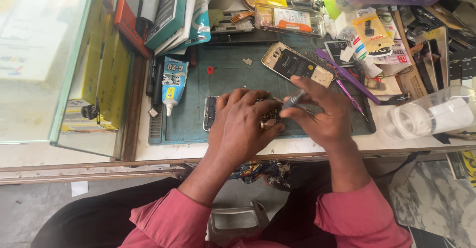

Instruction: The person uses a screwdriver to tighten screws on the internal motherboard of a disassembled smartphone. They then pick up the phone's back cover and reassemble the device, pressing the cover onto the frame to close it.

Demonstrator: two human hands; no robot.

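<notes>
Head view looks straight down on 2 bare hands working close together over a green work mat (198, 114) at the front edge of a cluttered bench. Left hand (240, 121) lies flat, fingers curled down, pinning an opened phone (212, 113) to the mat; only the phone's left end and a patch of gold-coloured board by the fingertips show, the rest hidden under the palm. Its long axis runs left to right, parallel to the bench edge. Right hand (320, 111) is closed around a small grey screwdriver (293, 100), pinched between thumb and fingers, the shaft slanting down and to the left toward the exposed board just beside the left fingertips. The tip seems to meet the board, though the fingers cover the contact point. So the phone lies directly under the left hand and just to the left of the right hand, with the tool coming in from the right end. Beyond the hands, a second phone body (296, 63) with a dark battery lies diagonally on the mat, well apart from the work. A glue tube (173, 82) sits at the mat's left edge, purple tweezers (347, 77) to the right, and a clear plastic container (431, 116) farther right.
</notes>
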